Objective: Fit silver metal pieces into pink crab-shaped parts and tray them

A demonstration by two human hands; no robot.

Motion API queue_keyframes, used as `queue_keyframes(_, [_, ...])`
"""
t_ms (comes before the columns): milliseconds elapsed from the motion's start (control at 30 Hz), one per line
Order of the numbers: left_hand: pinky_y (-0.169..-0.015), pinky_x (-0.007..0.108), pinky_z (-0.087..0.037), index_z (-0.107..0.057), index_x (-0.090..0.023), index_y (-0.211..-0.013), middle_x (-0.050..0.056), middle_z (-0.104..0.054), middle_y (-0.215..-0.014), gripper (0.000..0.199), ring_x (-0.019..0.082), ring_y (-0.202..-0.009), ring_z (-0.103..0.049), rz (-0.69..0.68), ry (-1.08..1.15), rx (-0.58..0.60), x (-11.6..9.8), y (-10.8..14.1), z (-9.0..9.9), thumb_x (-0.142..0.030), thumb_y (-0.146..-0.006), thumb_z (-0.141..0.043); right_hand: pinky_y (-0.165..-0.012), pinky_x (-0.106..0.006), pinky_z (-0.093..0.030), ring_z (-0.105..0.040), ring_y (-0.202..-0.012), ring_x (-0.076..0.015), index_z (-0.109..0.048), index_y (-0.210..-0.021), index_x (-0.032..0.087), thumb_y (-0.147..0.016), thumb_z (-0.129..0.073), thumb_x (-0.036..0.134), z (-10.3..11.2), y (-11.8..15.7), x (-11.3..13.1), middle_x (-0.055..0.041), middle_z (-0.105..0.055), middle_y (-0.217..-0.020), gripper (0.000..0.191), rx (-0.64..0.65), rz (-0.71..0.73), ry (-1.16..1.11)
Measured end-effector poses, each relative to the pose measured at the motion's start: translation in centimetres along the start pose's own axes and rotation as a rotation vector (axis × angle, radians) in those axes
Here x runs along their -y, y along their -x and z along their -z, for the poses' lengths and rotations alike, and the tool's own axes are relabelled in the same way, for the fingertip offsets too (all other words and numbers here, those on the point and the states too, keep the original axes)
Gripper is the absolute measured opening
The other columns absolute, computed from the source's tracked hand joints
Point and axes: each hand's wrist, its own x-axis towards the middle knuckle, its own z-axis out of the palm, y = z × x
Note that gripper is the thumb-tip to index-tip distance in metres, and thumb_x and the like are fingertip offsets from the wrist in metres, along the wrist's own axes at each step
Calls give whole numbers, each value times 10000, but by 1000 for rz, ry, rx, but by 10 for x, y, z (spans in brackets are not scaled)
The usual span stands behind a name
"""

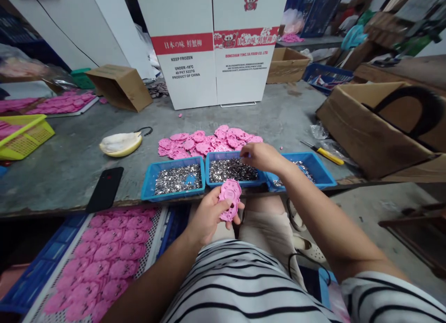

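Held in my left hand [208,214] is a pink moulded plastic piece [230,198] with small holes, thumb across its face, just in front of the table edge. My right hand [262,156] reaches over the middle blue tray [237,183], which holds many small shiny metal parts [228,170]. Its fingertips are drawn together at the tray's far right; what they pinch, if anything, is too small to make out. A left blue tray [149,181] and a right blue tray [322,167] hold similar metal bits. Behind them lies a heap of pink pieces [205,142].
A tall white carton [216,86] stands behind the heap. On the left are a black phone [105,188], a yellow-rimmed shell-like dish [121,144] and a yellow basket [26,137]. A yellow-handled screwdriver [329,154] and cardboard box [369,123] lie right. Below left, a perforated tray [153,241] holds pink pieces.
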Motion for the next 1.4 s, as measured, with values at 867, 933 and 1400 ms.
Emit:
queue_keyframes(867, [-470, 198, -403, -581, -120, -927, 59, -707, -791, 307, 110, -575, -603, -104, 158, -297, 14, -12, -18, -243, -670, -698, -550, -245, -394, -490, -533, -101, -600, -651, 181, -699, -775, 285, -39, 19, -4, 41, -580, -570, 210, -298, -109, -1167])
queue_keyframes(933, [-471, 197, -400, -583, -121, -919, 48, -697, -777, 315, 108, -574, -600, -119, 173, -323, 12, -11, -20, -230, -651, -707, -518, -239, -405, -487, -510, -91, -620, -635, 183, -612, -836, 368, -47, 26, 7, 46, -588, -565, 286, -301, -56, -1453])
queue_keyframes(1400, [-438, 198, -379, -555, -148, -833, -20, -619, -717, 342, 86, -534, -578, -217, 234, -350, 3, -15, -35, -203, -569, -765, -573, -254, -557, -675, -589, -130, -739, -665, 227, -577, -898, 351, -75, 48, 47, 4, -735, -630, 220, -580, -60, -1797])
